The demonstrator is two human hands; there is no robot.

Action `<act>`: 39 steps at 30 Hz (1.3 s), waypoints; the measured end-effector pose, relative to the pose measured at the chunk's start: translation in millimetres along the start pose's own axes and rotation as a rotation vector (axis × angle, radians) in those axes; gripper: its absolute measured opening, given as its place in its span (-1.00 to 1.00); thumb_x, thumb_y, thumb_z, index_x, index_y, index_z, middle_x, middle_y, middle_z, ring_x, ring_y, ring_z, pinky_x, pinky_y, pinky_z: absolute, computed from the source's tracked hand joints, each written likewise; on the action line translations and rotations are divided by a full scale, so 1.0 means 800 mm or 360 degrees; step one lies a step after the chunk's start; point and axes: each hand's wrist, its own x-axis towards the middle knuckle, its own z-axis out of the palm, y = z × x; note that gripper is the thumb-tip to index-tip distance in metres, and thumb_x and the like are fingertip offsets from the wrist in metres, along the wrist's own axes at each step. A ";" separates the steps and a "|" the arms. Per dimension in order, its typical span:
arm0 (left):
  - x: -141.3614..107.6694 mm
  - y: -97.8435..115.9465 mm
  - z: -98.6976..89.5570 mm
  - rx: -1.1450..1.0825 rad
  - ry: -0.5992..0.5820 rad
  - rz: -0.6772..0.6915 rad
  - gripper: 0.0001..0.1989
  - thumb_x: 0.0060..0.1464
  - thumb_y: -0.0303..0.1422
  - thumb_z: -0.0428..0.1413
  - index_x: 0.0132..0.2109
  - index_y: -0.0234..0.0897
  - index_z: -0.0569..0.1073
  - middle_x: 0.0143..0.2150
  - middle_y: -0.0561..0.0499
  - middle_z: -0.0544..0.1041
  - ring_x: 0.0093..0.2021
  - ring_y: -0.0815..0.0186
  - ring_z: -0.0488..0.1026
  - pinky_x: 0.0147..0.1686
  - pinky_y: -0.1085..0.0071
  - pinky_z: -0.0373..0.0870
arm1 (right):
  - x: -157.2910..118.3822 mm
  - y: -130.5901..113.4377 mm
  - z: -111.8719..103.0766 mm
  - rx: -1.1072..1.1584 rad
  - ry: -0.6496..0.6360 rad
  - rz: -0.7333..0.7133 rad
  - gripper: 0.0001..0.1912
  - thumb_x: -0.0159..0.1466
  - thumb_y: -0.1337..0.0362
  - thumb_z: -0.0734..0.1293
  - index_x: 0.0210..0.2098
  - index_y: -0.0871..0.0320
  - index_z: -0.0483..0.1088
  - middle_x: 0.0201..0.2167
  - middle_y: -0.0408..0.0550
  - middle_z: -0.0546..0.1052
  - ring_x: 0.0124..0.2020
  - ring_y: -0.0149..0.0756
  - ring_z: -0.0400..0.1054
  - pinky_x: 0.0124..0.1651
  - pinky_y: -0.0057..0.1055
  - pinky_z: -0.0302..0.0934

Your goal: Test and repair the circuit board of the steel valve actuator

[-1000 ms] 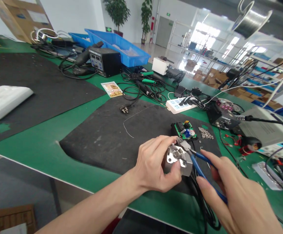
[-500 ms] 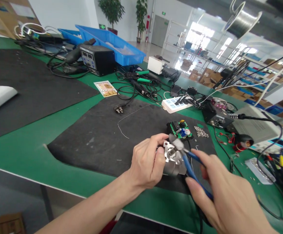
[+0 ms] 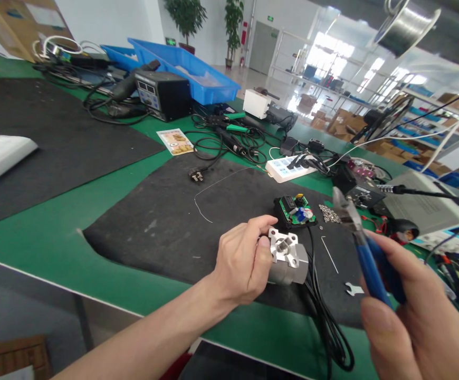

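My left hand (image 3: 245, 261) is closed around the side of a silver metal motor-like part (image 3: 287, 256) with a cross-shaped bracket on top. The part rests on the black mat (image 3: 166, 221), and my palm and fingers hide its left side. My right hand (image 3: 419, 301) grips blue-handled cutting pliers (image 3: 366, 248), held up to the right of the part and apart from it. Just behind the part sits a green circuit board (image 3: 297, 208) in a black housing. A black cable (image 3: 320, 311) runs down beside the part over the table's front edge.
A hex key (image 3: 330, 254), a small wrench (image 3: 353, 288) and a heap of nuts (image 3: 328, 213) lie at the right of the mat. Behind stand a white power strip (image 3: 290, 168), a black soldering station (image 3: 164, 95) and a blue bin (image 3: 213, 87). A solder spool (image 3: 407, 29) hangs above.
My right hand has drawn the pliers away from the metal part, up and to the right, uncovering the cable, hex key and wrench. My left hand still holds the part.
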 end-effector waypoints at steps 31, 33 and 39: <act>0.003 0.000 0.004 -0.0038 0.0024 -0.0132 -0.72 0.33 -0.42 -0.04 0.15 -0.25 0.30 -0.12 -0.06 0.63 -0.19 0.24 0.60 -0.10 0.29 0.48 | 0.001 0.001 0.008 0.0086 -0.0147 0.0095 -0.58 0.45 0.04 0.19 0.19 0.12 0.29 -0.35 -0.05 0.51 -0.51 -0.25 0.47 -0.55 -0.42 0.33; 0.003 0.000 0.003 -0.0033 0.0031 -0.0108 -0.72 0.33 -0.42 -0.03 0.15 -0.25 0.30 -0.11 -0.07 0.63 -0.18 0.24 0.60 -0.10 0.28 0.48 | 0.000 0.001 0.009 0.0149 -0.0025 0.0131 -0.53 0.44 0.01 0.19 0.23 0.11 0.24 -0.37 -0.05 0.50 -0.52 -0.26 0.45 -0.55 -0.43 0.32; 0.002 0.001 0.003 -0.0039 0.0021 -0.0137 -0.72 0.33 -0.41 -0.04 0.15 -0.25 0.29 -0.12 -0.07 0.63 -0.19 0.24 0.60 -0.12 0.28 0.49 | -0.006 0.006 0.007 0.0082 -0.0235 0.0089 -0.57 0.44 0.04 0.22 0.20 0.10 0.27 -0.39 -0.08 0.51 -0.53 -0.25 0.47 -0.57 -0.43 0.32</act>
